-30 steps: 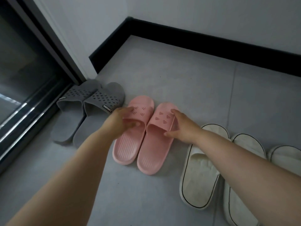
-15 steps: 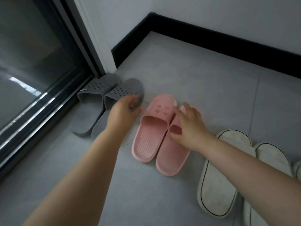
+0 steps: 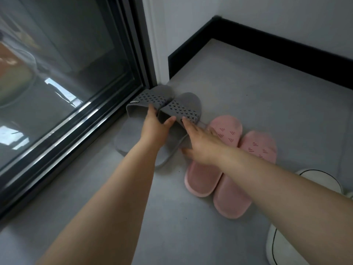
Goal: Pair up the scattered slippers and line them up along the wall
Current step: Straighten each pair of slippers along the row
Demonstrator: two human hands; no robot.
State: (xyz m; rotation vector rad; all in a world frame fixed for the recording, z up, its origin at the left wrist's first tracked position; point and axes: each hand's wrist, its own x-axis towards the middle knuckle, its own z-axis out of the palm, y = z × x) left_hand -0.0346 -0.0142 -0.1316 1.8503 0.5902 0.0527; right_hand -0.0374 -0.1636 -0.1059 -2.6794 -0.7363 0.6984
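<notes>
Grey slippers point(image 3: 172, 111) touched by left hand point(image 3: 154, 129) and right hand point(image 3: 200, 142)

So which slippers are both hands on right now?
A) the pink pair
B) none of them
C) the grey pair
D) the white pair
C: the left hand and the right hand both rest on the grey pair by the glass door, while the pink pair lies untouched beside it.

Both bare forearms reach forward, converging far ahead. The left hand point(image 3: 154, 125) pinches, thumb apart from curled fingers (tips hidden). The right hand point(image 3: 198, 143) lies palm-down just right of it, fingers extended.
</notes>
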